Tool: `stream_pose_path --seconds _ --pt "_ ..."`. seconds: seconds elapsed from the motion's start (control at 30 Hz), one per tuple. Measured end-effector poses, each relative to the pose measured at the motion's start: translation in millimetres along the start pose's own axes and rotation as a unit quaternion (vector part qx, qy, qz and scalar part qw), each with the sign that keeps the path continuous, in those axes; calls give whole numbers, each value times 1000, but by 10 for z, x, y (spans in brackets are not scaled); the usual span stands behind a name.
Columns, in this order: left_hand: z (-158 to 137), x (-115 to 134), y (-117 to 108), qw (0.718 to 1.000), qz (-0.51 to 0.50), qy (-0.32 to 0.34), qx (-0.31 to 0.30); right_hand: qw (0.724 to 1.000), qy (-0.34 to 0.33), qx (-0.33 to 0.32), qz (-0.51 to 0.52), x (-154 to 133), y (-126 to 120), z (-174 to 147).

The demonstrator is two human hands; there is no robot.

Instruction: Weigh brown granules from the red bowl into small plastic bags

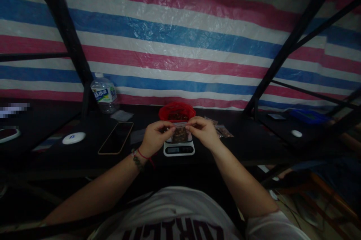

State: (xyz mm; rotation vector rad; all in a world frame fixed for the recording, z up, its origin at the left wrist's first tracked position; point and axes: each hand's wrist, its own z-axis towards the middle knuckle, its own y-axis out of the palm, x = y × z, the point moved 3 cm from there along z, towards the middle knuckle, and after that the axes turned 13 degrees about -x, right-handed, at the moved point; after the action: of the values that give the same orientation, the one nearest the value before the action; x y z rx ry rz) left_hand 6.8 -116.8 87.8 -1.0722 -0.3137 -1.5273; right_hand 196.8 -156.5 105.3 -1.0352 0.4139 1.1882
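Between my two hands is a small clear plastic bag (180,135) with brown bits inside, over a white digital scale (179,151). My left hand (157,137) pinches the bag's upper left corner between thumb and fingers. On the other side, my right hand (203,131) pinches the upper right corner the same way. Whether the bag rests on the scale's plate or hangs just above it, I cannot tell. Right behind the bag stands a red bowl (177,111) with dark brown pieces in it. The scale's display is too dim to read.
Filled small bags (225,131) lie right of the scale. To the left are a phone (116,138), a clear plastic bottle (104,94), flat clear bags (122,115) and a white oval object (73,138). A blue tray (310,116) sits far right. Black metal posts (70,33) frame the table before a striped sheet.
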Motion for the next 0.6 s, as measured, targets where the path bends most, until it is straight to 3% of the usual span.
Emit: stream_pose_path --seconds 0.6 --pt "4 -16 92 997 -28 -44 -50 1000 12 -20 -19 -15 152 -7"
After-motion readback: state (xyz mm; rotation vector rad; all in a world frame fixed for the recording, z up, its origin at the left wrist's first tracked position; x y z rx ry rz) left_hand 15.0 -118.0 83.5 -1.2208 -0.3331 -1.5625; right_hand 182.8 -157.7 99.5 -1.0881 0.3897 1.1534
